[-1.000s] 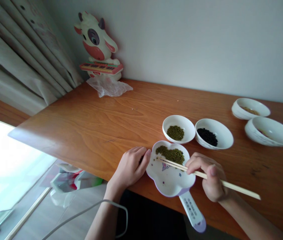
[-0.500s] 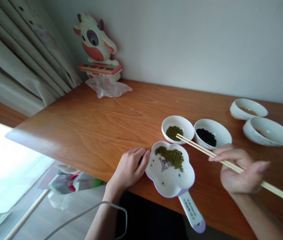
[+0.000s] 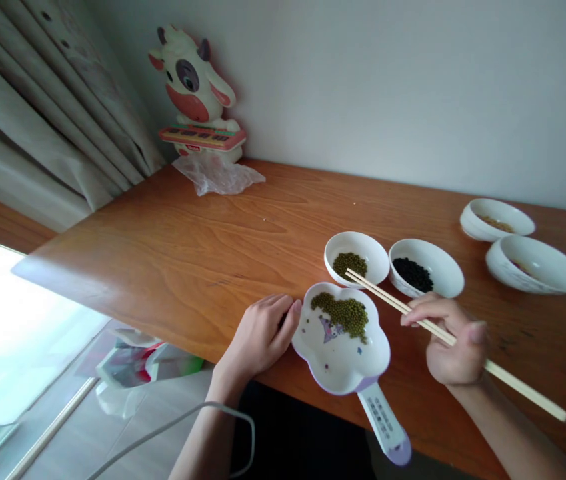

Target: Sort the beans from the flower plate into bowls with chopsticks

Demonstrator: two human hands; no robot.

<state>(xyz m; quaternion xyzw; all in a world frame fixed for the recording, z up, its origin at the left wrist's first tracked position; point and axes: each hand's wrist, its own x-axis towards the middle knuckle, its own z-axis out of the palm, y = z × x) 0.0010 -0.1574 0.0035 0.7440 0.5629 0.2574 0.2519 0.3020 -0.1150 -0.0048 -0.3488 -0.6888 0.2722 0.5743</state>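
Note:
In my right hand (image 3: 453,340) is a pair of wooden chopsticks (image 3: 397,303), their tips just over the near rim of a white bowl (image 3: 380,257) of green mung beans (image 3: 350,265). I see no bean clearly between the tips. Closer to me stands a white flower-shaped dish (image 3: 337,370) with a lilac rim and handle, more mung beans (image 3: 347,317) lying in its far part. My left hand (image 3: 263,337) rests on the table with curled fingers, the thumb against the dish's left rim. Beside the mung bean bowl is a white bowl (image 3: 445,270) of black beans (image 3: 413,273).
Two more white bowls (image 3: 473,223) (image 3: 553,267) with small yellowish and brownish contents stand at the right. A cow-shaped toy keyboard (image 3: 203,137) and a crumpled plastic bag (image 3: 217,175) sit by the wall. A grey cable (image 3: 173,421) crosses my left forearm.
My right hand has shifted left and turned slightly. The chopstick tips moved a little left over the mung bean bowl's near side. The left hand and dish stay put.

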